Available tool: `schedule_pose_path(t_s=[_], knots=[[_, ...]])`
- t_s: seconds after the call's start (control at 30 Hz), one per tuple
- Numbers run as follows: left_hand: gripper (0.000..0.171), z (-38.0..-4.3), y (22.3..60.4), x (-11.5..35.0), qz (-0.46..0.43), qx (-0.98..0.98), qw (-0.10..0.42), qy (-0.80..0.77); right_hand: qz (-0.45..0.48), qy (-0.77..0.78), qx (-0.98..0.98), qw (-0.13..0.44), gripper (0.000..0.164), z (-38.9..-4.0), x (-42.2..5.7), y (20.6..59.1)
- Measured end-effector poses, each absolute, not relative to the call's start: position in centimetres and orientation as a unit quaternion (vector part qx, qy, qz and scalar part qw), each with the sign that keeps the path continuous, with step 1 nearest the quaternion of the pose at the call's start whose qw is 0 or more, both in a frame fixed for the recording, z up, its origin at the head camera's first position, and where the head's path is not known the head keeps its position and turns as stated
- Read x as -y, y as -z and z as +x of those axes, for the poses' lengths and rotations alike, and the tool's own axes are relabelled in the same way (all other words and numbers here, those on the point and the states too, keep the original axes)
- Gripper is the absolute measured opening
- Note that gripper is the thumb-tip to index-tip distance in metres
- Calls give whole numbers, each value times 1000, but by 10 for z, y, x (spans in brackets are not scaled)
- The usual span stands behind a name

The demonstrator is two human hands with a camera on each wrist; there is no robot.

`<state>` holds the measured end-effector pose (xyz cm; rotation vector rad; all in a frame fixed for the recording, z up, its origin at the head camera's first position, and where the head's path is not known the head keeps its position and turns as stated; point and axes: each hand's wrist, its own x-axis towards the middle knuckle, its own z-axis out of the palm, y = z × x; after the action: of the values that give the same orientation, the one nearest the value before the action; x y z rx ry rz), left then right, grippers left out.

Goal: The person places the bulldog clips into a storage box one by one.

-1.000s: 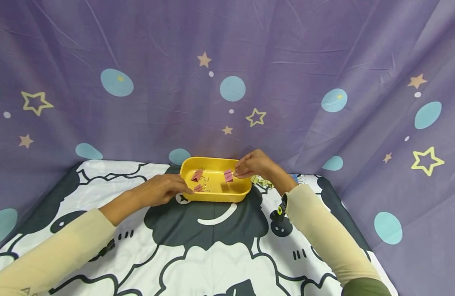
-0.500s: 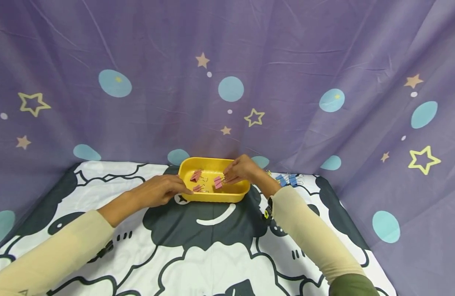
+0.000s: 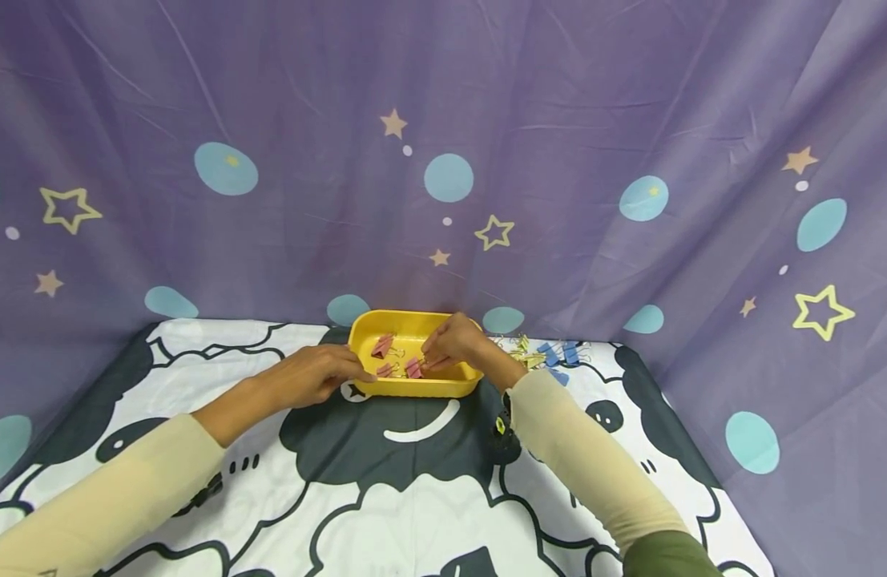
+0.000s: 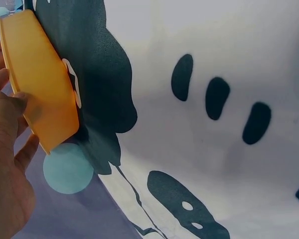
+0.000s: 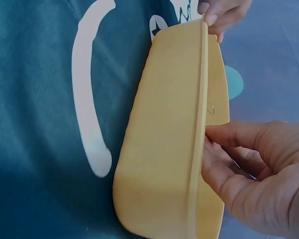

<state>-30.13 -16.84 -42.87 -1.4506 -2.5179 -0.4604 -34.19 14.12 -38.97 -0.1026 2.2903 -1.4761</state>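
A yellow plastic tray [image 3: 414, 388] stands at the back of the cloth-covered table. My left hand [image 3: 316, 375] grips its left end; in the left wrist view the thumb [image 4: 20, 99] lies on the outer wall with fingers over the rim. Inside the tray my right hand [image 3: 453, 343] pinches a pink binder clip [image 3: 414, 368] by its wire handles, low near the front wall. Two more pink binder clips lie at the tray's left, one behind [image 3: 382, 345] and one in front [image 3: 385, 370]. The right wrist view hides the pinched clip behind the tray wall [image 5: 164, 129].
Right of the tray, several yellow binder clips [image 3: 533, 360] and blue binder clips [image 3: 551, 353] lie on the table. A purple curtain [image 3: 306, 224] hangs directly behind the tray. The cloth [image 3: 414, 521] with sheep drawings spreads toward the front.
My right hand has moved left and down inside the tray, bringing the pink binder clip next to the other two. The left hand has stayed on the tray's end.
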Motion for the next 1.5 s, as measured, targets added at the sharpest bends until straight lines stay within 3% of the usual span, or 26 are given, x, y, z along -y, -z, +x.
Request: schedule_pose_path(t_s=[0.2, 0.47, 0.8, 1.5], knots=[[51, -302, 428, 167, -495, 849, 101, 154, -37, 536, -817, 207, 27, -342, -132, 389], [52, -304, 425, 168, -494, 851, 100, 149, -54, 465, -870, 155, 24, -339, -137, 375], [48, -304, 424, 167, -494, 850, 100, 156, -32, 490, -855, 167, 30, -340, -171, 360], [51, -301, 428, 167, -487, 853, 90, 163, 10, 499, -857, 127, 34, -342, -245, 347]])
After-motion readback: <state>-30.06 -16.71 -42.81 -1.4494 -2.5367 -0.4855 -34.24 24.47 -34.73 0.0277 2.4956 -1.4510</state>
